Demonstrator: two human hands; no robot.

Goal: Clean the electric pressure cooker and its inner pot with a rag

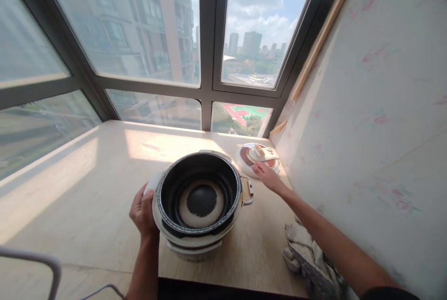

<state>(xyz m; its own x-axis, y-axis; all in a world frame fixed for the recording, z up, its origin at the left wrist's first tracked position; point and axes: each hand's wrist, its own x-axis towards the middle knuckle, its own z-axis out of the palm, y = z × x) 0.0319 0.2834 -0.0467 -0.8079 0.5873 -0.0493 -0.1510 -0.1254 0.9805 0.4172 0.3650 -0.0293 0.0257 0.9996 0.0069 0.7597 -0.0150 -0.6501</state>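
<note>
At the lower left, a bent grey tube (31, 254) crosses a pale wood-look surface (87, 216). Left of centre, the left hand (143, 207) is closed on the side of a round white cooker body (195, 247), thumb on top. The cooker sits in the lower centre of the frame, upright and uncovered; inside it is a round black-walled inner pot (200, 170) with a speckled rim. Its bottom shows a pale ring around a dark patch; can't tell if that's residue or liquid, or whether the pot is fully seated. Right of centre, a round white-and-brown lid (257, 152) lies apart, near the wall. The right hand (268, 179) is at its near edge, fingers curled; can't tell if it grips. Lower right: crumpled grey-beige cloth (307, 253), in neither hand. Progress, my read: uncovering done, lid not back on; anything else left is unclear.
</note>
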